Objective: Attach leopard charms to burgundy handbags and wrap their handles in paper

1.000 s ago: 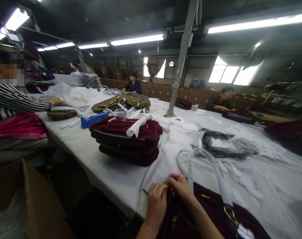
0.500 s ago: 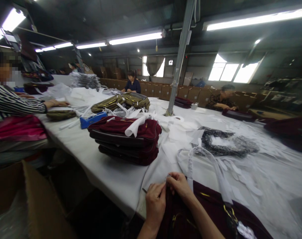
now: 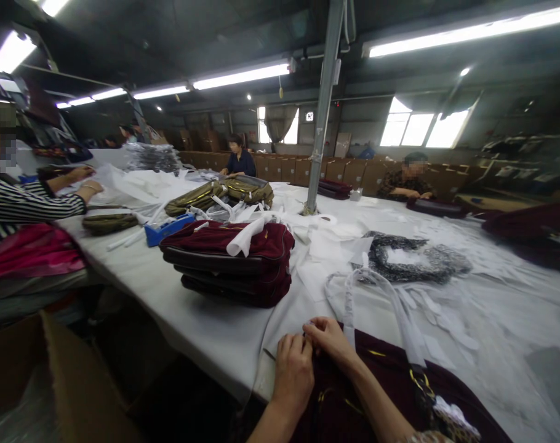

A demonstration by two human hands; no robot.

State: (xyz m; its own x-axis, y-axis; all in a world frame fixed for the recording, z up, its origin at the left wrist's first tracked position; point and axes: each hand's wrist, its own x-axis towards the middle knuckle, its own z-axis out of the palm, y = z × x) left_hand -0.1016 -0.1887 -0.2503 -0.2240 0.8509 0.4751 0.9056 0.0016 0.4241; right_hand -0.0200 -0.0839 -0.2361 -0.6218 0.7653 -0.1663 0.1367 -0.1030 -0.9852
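Observation:
A dark maroon bag (image 3: 391,375) lies at the table's near edge, its handles (image 3: 402,314) wrapped in white and standing up. At the bag's left end, my left hand (image 3: 295,372) is closed, with a thin dark tip showing on its left side. My right hand (image 3: 328,339) meets it there, thumb and fingers pinched together. What the fingertips hold is too small to make out. Gold zips and a gold ring with a pale tag show on the bag.
A stack of maroon bags (image 3: 229,255) stands left of my hands, with a blue tape dispenser (image 3: 167,229) and olive bags (image 3: 243,192) behind. A post (image 3: 324,111) rises mid-table. A cardboard box (image 3: 72,375) is at lower left. People sit around the table.
My left hand has turned, showing more of its back, and both hands remain together. The striped-sleeved person's hands have lifted off the olive bag at left. The view has shifted slightly.

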